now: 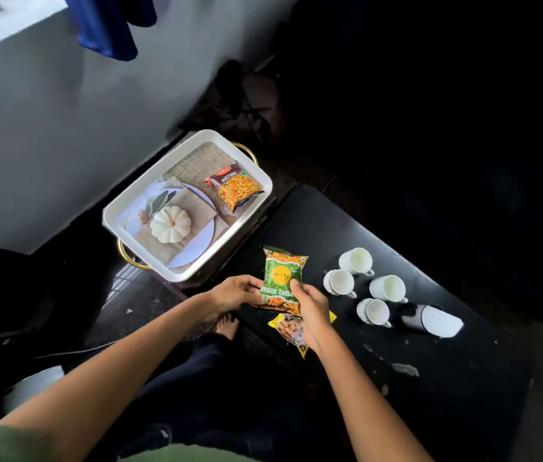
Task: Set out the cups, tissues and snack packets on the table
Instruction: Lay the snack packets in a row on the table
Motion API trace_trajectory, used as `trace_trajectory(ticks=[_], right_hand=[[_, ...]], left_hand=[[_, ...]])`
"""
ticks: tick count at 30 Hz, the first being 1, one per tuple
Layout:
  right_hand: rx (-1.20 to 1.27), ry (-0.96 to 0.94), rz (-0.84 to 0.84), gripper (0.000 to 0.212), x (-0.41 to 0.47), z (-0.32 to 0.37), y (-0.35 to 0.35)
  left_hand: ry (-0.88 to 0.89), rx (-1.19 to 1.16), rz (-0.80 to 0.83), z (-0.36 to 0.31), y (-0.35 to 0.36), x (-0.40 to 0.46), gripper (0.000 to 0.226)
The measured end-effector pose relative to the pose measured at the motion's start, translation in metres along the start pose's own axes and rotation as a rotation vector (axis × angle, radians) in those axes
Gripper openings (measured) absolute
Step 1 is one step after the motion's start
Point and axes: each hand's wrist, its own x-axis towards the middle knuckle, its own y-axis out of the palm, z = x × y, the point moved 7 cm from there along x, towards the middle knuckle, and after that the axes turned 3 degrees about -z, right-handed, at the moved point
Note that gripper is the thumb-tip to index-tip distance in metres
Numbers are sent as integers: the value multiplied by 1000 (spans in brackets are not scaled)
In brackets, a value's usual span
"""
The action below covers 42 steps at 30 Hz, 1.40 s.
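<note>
A green snack packet (280, 275) is held over the near-left part of the black table (446, 388). My left hand (233, 293) grips its left edge and my right hand (310, 305) grips its lower right side. A yellow snack packet (285, 328) lies on the table under my right hand, partly hidden. Several white cups (386, 288) stand together on the table to the right. A tissue pack (433, 320) in a dark patterned sleeve lies beside them. A red mixture packet (233, 186) rests inside the white tray (190, 151).
The white tray with gold handles sits on a low stand left of the table; its base is printed with a pumpkin and plate picture. My bare foot (228, 328) is on the floor by the table's edge. A grey wall (46, 128) rises at the left.
</note>
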Motion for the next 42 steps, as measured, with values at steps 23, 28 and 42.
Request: trace_trajectory(ticks=[23, 28, 42], right_hand=[[68, 196, -208, 40, -1, -122, -132], [9, 272, -79, 52, 10, -139, -160], [-87, 315, 104, 61, 43, -143, -194]], left_hand=[[-108, 416, -17, 51, 162, 43, 61], [-154, 566, 22, 58, 209, 55, 57], [-209, 629, -36, 61, 220, 97, 51]])
